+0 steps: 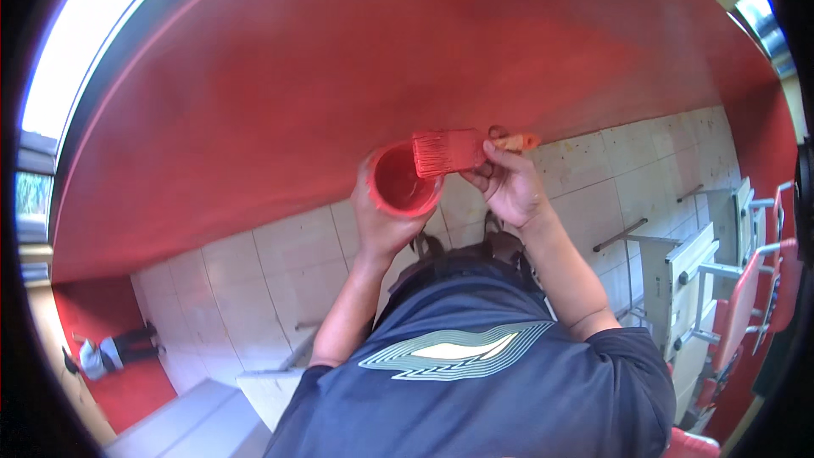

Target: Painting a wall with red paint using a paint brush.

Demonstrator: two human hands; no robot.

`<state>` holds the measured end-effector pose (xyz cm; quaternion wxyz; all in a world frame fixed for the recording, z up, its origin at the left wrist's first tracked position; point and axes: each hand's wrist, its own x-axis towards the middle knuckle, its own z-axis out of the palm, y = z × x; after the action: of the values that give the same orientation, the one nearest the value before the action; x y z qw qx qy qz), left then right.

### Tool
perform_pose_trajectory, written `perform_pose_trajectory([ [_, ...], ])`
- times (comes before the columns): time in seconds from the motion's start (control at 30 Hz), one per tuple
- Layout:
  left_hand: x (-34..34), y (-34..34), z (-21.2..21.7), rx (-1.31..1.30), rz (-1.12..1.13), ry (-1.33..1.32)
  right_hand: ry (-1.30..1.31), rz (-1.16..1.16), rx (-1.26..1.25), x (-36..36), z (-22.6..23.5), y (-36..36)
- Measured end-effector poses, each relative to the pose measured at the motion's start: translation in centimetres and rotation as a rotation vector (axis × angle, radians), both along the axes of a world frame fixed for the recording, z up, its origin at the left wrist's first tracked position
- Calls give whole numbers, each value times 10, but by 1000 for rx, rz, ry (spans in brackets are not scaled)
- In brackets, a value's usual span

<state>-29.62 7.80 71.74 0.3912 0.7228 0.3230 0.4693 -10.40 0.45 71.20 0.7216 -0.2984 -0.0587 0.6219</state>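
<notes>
Pot [405, 210], red, round, open top, is in the left hand [373, 220], held up in front of the torso. Left grip: palm and fingers wrapped around pot's left and near sides, pressed on it. Inside wall of pot is coated red; paint level can't be told. Brush [454, 151], wide, flat, red all over the bristles, is at pot's right rim: bristles aim left and overlap the rim in view, can't tell if they touch. Right hand [511, 187] is just right of pot, pinching brush near the handle base, thumb on the near face, fingertips behind. Handle [517, 142], orange-yellow, points right, away from pot. Red wall [339, 59] is beyond pot. Pale tiled floor [288, 246] is below pot. Dark T-shirt [509, 390] with 1 pale print is on pot's near side. Well right of pot: red chairs [739, 305] and a white desk [691, 267]. Far left of pot: 1 other person [114, 352], light top, dark trousers. Nearer, left of pot: grey tabletop [195, 424].
</notes>
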Motion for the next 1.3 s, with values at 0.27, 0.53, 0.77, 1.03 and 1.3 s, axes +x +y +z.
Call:
perform_pose_trajectory([
  [0.27,2,-28,-12,-33,67,66,-242,-632,326,85,-29,28],
  [0.53,8,-69,-10,-22,197,225,-1130,-1271,-62,242,-49,14],
  [0.77,36,-87,-14,-65,243,205,-1651,-976,-572,249,-171,53],
  [1.03,53,-100,-20,-98,263,203,-1353,-846,600,126,-59,70],
  [1.3,77,-115,-11,-31,256,284,-1093,-1439,-139,347,-66,11],
])
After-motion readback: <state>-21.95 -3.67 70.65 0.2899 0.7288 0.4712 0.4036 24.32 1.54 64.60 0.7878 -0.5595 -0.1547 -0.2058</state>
